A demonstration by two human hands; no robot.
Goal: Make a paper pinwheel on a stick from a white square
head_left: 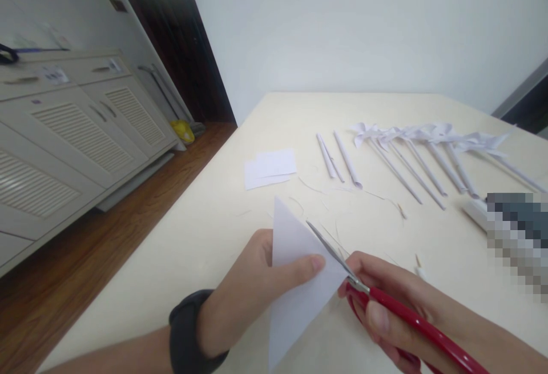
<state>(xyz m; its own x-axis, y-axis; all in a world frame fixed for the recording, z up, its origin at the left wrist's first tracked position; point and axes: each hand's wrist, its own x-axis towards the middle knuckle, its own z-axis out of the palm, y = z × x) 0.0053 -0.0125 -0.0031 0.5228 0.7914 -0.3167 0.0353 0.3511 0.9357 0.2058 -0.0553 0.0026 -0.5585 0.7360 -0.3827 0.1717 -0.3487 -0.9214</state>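
A white sheet of paper folded into a triangle [295, 300] is pinched in my left hand [265, 277], thumb flat on its near face. My right hand [398, 305] grips red-handled scissors [411, 317]. One scissor blade lies along the paper's upper right edge, close to its right corner; the other blade is mostly hidden behind the paper. On the table beyond the hands lie thin loose strings [314, 188]. A dark band sits on my left wrist.
Two white paper pieces [274, 164] overlap at the back left of the cream table [205, 220]. Rolled paper sticks [347, 158] lie behind the strings. Several paper pinwheels [411, 134] on sticks are at the back right. A blurred-out object [518, 237] is at the right edge.
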